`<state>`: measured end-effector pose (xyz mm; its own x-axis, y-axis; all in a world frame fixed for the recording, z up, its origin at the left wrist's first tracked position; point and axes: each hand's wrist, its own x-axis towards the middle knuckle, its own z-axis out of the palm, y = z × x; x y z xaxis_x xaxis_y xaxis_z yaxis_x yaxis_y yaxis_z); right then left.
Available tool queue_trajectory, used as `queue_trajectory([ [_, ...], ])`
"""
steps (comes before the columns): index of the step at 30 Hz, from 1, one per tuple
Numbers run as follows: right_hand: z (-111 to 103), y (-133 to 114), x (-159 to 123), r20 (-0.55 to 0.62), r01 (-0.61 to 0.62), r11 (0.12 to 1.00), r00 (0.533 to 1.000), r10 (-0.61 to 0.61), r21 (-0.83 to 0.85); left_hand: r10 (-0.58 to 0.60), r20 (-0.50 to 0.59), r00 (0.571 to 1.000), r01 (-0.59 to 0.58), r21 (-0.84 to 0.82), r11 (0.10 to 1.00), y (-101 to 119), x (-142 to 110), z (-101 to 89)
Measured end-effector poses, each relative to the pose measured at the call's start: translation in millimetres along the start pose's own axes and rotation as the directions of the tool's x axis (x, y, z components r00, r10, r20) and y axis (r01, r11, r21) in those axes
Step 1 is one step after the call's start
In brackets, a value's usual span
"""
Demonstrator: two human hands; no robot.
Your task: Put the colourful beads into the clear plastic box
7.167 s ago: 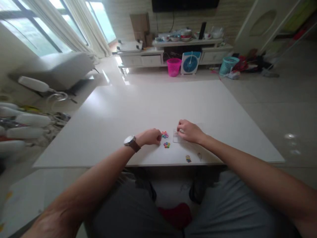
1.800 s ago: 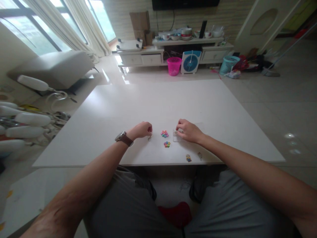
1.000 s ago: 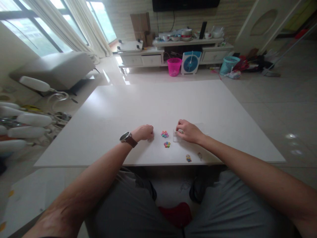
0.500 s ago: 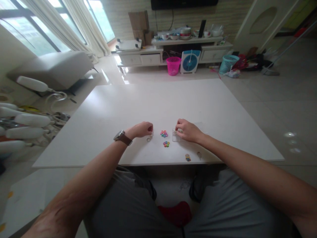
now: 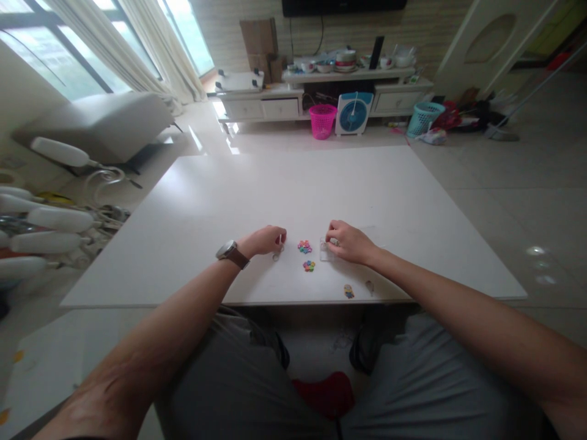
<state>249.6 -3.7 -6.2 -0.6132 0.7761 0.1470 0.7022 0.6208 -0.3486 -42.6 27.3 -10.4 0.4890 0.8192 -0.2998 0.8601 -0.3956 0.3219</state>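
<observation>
My left hand (image 5: 269, 239), with a watch (image 5: 226, 249) on its wrist, rests low over the table, fingertips pinched together at a small pale ring. Just under it lies a small metal ring (image 5: 276, 257). My right hand (image 5: 347, 241) has its fingers closed at a small clear box (image 5: 325, 255); whatever they grip is too small to make out. Between the hands lie a pink and multicoloured flower-shaped piece (image 5: 304, 246) and a rainbow flower-shaped piece (image 5: 309, 266). Nearer the front edge are a yellow and blue cartoon figure (image 5: 349, 291) and a small greyish piece (image 5: 370, 286).
The white table (image 5: 284, 189) spreads out before me, its front edge close to my legs. White lamp-like pieces (image 5: 59, 220) crowd the left side. Beyond stand a pink basket (image 5: 322, 122), a blue fan (image 5: 353, 115) and a cabinet with dishes (image 5: 398, 101).
My left hand has shifted very slightly to the right, its fingers still pinched. My right hand stays at the clear box. The pieces on the table keep their places.
</observation>
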Motion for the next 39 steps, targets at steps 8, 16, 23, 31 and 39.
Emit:
queue_trajectory([
  [8, -0.1, -0.4, 0.4, 0.005, -0.008, 1.000, 1.000, 0.008, -0.003, -0.010, 0.054, 0.999, 0.002, 0.146, 0.989, 6.8, 3.0, 0.4],
  [16, -0.5, 0.0, 0.9, -0.004, -0.003, 1.000, 1.000, 0.003, -0.006, -0.047, 0.221, 0.974, 0.025, 0.098, 0.995, 10.3, -11.3, -12.7],
  [23, -1.4, -1.1, 1.3, -0.003, -0.002, 1.000, 1.000, 0.002, -0.007, -0.057, 0.203, 0.977, 0.025, 0.158, 0.987, 9.4, -9.4, -9.2],
  [31, -1.6, -0.7, 1.6, -0.001, -0.002, 1.000, 1.000, 0.002, 0.005, -0.078, 0.173, 0.982, 0.046, 0.184, 0.982, 7.0, -8.4, -6.3],
  [39, -1.7, 0.2, 1.6, 0.003, 0.000, 1.000, 1.000, 0.000, 0.007, -0.048, 0.195, 0.980, 0.015, 0.170, 0.985, 15.4, -9.0, -7.2],
])
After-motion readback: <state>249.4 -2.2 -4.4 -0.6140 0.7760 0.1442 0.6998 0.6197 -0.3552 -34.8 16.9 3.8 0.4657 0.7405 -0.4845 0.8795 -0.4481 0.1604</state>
